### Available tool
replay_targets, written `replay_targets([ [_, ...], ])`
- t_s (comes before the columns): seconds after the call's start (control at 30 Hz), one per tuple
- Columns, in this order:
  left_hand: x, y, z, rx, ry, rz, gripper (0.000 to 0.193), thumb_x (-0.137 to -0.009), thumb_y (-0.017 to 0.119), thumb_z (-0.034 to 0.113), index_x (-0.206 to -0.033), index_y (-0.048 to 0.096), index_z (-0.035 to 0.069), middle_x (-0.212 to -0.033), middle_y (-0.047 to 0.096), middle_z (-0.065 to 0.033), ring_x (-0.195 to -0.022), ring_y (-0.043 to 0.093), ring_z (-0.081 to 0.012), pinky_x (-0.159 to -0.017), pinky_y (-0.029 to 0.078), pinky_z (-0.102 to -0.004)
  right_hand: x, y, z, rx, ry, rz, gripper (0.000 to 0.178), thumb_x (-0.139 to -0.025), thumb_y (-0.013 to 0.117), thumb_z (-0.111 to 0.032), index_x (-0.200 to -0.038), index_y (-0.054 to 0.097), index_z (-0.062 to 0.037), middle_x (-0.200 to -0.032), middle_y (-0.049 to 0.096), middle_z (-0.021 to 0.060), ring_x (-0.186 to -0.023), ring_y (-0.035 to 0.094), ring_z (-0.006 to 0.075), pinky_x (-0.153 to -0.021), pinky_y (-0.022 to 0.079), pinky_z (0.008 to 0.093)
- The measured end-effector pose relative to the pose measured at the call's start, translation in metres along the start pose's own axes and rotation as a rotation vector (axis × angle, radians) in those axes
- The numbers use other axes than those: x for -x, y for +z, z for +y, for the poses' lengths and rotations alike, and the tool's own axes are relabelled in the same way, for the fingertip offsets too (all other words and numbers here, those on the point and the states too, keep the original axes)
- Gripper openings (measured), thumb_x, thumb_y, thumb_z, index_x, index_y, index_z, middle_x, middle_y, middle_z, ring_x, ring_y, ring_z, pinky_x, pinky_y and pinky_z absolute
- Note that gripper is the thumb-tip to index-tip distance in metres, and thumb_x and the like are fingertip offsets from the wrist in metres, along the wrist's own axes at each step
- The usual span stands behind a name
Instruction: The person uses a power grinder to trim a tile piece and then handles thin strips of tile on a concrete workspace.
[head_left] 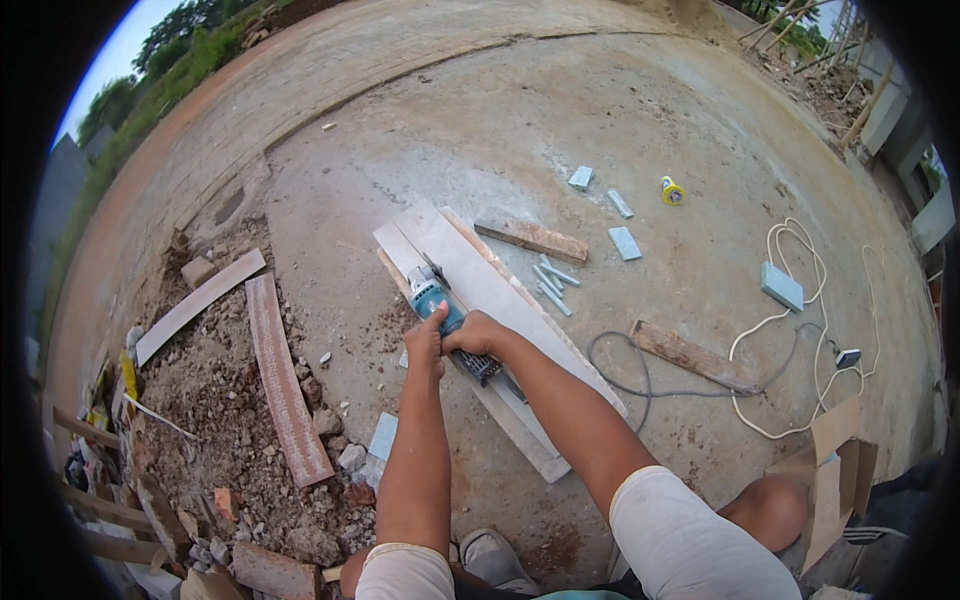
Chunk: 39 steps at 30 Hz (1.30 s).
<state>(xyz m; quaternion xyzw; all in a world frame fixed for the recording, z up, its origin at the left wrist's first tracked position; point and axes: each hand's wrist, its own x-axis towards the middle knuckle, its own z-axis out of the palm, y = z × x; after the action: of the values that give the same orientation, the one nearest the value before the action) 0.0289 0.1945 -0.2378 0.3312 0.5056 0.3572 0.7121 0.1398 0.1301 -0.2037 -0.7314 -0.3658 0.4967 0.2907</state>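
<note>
Both my hands are closed round a teal and black angle grinder (430, 296), which lies along a long pale tile (505, 285). My left hand (423, 345) wraps the left side of its body. On the other side, my right hand (478, 334) grips the body just behind the teal part. The grinder's disc (435, 268) stands on edge at a thin straight line running lengthwise along the tile. Whether the disc is spinning cannot be made out. Under the tile, the edge of another slab or board shows.
Beyond the tile lie a wooden block (532, 241), narrow light-blue strips (552, 284) and a yellow container (671, 191). To the right are a plank (692, 357), looped white cord (735, 375) and an open cardboard box (835, 480). Rubble (215, 390) and long tile strips (283, 385) lie left.
</note>
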Motion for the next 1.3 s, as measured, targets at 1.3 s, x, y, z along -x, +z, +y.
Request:
replay_targets([
  [1.3,0.031,0.006,-0.011,-0.005,0.02,0.029,0.037,-0.075,0.079,0.019,-0.095,0.063,-0.007,-0.088,0.065,-0.0116,-0.071,0.064,-0.0201,-0.064,0.052,-0.0321,0.017,0.0,0.02,0.036,0.022,-0.021,0.067,-0.049,0.081,-0.034,-0.093,0.067,0.0133,-0.095,0.067,0.0248,-0.087,0.067,0.0309,-0.076,0.052,0.0345],
])
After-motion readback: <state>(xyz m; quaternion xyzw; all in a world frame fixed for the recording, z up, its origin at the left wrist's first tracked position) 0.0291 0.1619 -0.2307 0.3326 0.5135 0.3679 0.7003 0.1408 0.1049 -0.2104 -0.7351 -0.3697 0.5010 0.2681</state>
